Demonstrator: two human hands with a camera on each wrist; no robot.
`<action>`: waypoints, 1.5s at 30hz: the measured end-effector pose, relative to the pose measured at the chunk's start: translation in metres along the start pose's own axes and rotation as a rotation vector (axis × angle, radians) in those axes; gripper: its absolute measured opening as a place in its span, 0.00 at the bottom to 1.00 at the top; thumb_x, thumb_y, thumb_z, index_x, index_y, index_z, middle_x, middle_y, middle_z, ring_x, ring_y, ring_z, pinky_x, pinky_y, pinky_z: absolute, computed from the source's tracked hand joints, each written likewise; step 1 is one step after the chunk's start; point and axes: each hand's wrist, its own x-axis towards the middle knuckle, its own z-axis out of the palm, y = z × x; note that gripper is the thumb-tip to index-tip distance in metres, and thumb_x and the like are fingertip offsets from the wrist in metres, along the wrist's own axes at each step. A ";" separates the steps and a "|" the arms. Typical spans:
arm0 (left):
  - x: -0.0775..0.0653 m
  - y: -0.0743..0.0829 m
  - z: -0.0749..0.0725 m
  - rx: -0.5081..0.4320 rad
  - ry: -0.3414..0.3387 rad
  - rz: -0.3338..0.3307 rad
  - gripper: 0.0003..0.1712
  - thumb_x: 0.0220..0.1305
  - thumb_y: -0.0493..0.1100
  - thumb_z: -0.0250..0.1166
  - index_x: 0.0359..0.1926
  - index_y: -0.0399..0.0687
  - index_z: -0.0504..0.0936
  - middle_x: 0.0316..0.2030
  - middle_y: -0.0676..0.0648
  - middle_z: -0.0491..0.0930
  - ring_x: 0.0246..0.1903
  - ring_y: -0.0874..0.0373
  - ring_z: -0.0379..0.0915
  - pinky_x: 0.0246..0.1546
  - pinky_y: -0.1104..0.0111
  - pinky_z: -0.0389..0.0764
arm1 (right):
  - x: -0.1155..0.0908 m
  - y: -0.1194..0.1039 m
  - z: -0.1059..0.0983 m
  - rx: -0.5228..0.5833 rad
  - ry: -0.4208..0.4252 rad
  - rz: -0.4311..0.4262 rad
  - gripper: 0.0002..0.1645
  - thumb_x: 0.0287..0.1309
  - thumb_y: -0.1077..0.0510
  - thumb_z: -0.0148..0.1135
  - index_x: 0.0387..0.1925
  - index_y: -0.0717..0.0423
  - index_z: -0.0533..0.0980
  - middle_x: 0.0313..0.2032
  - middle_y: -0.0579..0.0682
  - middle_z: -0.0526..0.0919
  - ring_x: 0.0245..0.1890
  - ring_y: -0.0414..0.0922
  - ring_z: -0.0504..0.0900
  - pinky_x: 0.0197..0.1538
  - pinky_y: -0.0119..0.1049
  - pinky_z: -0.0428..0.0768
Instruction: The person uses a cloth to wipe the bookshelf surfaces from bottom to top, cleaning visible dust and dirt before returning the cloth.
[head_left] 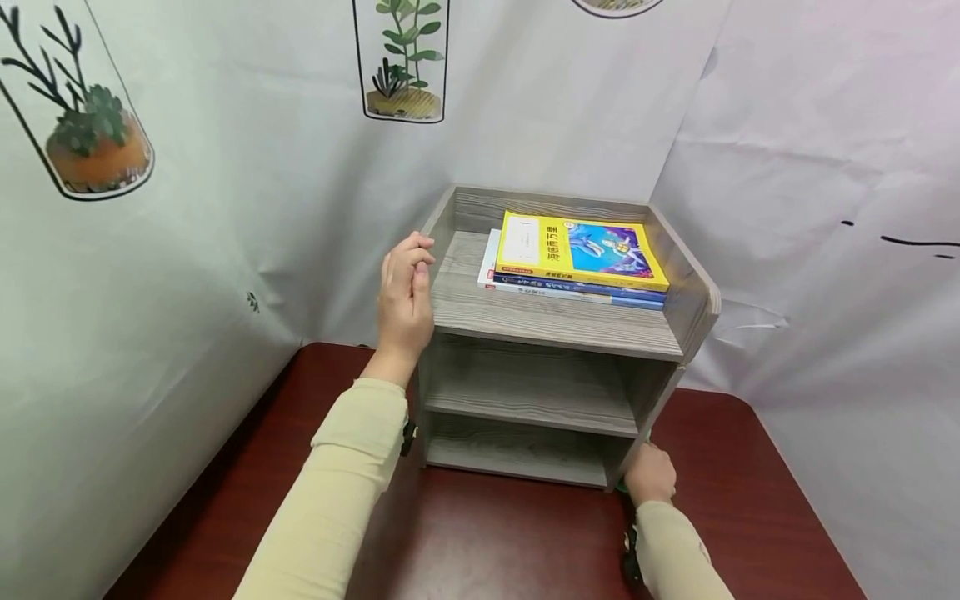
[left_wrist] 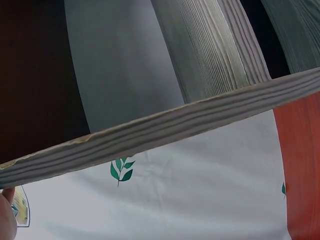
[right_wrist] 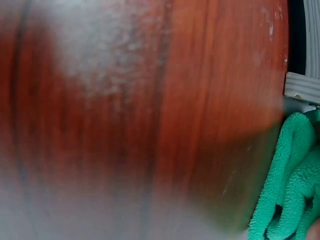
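A grey wood-grain desk shelf (head_left: 525,323) stands on the dark red table. My left hand (head_left: 406,287) rests against the outer face of its left side panel, near the top front, with fingers pointing up. In the left wrist view the panel's front edge (left_wrist: 150,127) crosses the frame, and only a bit of a finger shows at the lower left. By the shelf's lower right side my right hand (head_left: 651,473) grips a folded green cloth (right_wrist: 292,175). Most of the cloth is hidden by the hand in the head view.
Several stacked books, with a yellow book (head_left: 581,250) uppermost, lie on the shelf's top board. The red table (head_left: 480,533) extends in front and to both sides. White printed sheeting (head_left: 300,167) hangs behind and at the sides.
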 end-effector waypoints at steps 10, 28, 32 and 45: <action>0.002 0.000 -0.002 0.074 -0.058 0.027 0.08 0.66 0.35 0.44 0.39 0.39 0.70 0.50 0.43 0.72 0.60 0.49 0.61 0.58 0.59 0.63 | -0.004 0.011 0.003 -0.043 0.077 -0.082 0.19 0.61 0.61 0.43 0.44 0.73 0.72 0.38 0.68 0.73 0.39 0.67 0.73 0.37 0.60 0.72; -0.001 0.000 0.000 0.080 0.014 0.041 0.10 0.64 0.36 0.45 0.39 0.39 0.72 0.49 0.43 0.74 0.58 0.48 0.64 0.57 0.60 0.65 | -0.021 0.013 -0.010 0.475 0.298 0.131 0.20 0.57 0.52 0.56 0.45 0.62 0.67 0.41 0.68 0.74 0.40 0.63 0.72 0.39 0.54 0.68; 0.000 -0.002 0.001 0.055 0.031 0.047 0.10 0.64 0.35 0.44 0.38 0.39 0.72 0.49 0.42 0.74 0.58 0.48 0.64 0.57 0.59 0.64 | -0.023 0.006 -0.021 0.634 0.294 0.140 0.21 0.62 0.53 0.49 0.50 0.63 0.62 0.42 0.63 0.71 0.37 0.53 0.71 0.36 0.44 0.69; 0.002 -0.003 0.003 0.041 0.037 0.057 0.09 0.64 0.34 0.44 0.39 0.38 0.72 0.48 0.42 0.74 0.56 0.48 0.65 0.57 0.59 0.63 | -0.050 -0.034 -0.047 1.260 0.607 -0.050 0.20 0.51 0.73 0.46 0.36 0.47 0.56 0.33 0.53 0.61 0.06 0.37 0.65 0.12 0.26 0.66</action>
